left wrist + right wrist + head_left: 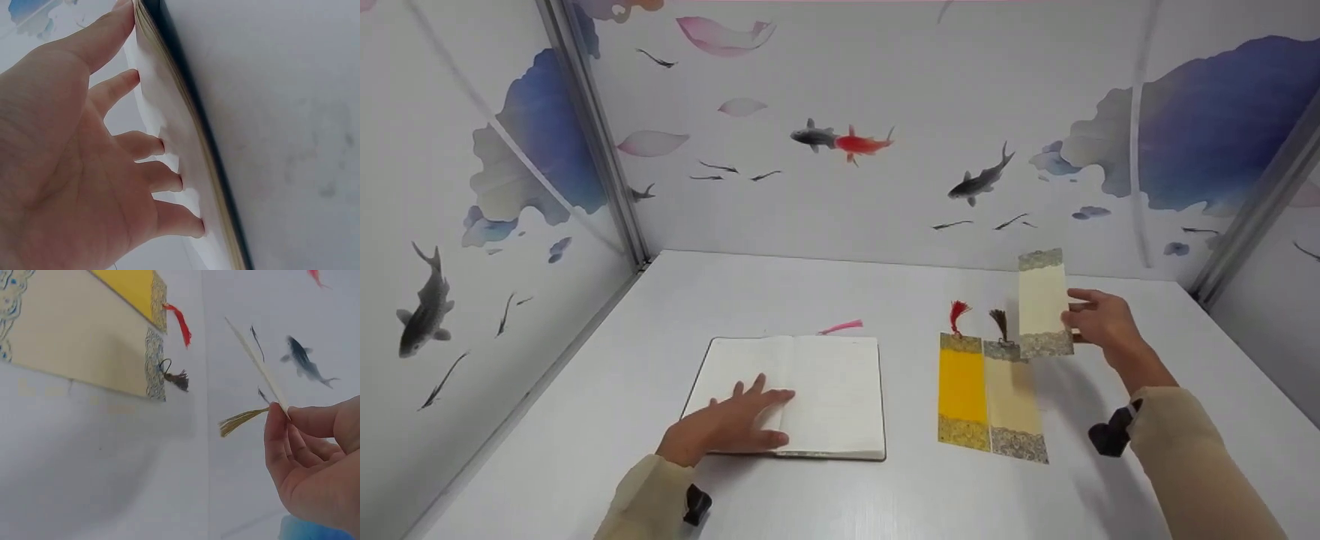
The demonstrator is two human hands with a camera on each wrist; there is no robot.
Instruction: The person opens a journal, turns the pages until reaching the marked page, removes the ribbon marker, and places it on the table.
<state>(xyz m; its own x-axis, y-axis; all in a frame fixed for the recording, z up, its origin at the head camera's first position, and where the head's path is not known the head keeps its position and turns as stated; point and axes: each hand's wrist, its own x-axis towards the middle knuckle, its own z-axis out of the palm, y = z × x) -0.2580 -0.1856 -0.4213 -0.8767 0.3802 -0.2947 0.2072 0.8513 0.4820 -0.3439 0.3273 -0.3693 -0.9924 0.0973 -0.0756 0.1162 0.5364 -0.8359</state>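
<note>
An open notebook (832,405) with blank pages lies on the table. My left hand (727,424) rests on its left page with spread fingers; in the left wrist view the fingertips touch the paper near the edge of the notebook (191,107). My right hand (1102,319) pinches a cream bookmark (1042,300) with patterned ends by its right edge, raised above the table. Seen edge-on in the right wrist view, this bookmark (259,368) sits between thumb and fingers, and a tan tassel (242,421) hangs beside them.
Left of the right hand, a yellow bookmark (961,386) with a red tassel (958,316) and a beige bookmark (1012,405) with a dark tassel (998,324) lie side by side. A pink tassel (842,327) pokes out behind the notebook. Printed walls (840,202) enclose the table.
</note>
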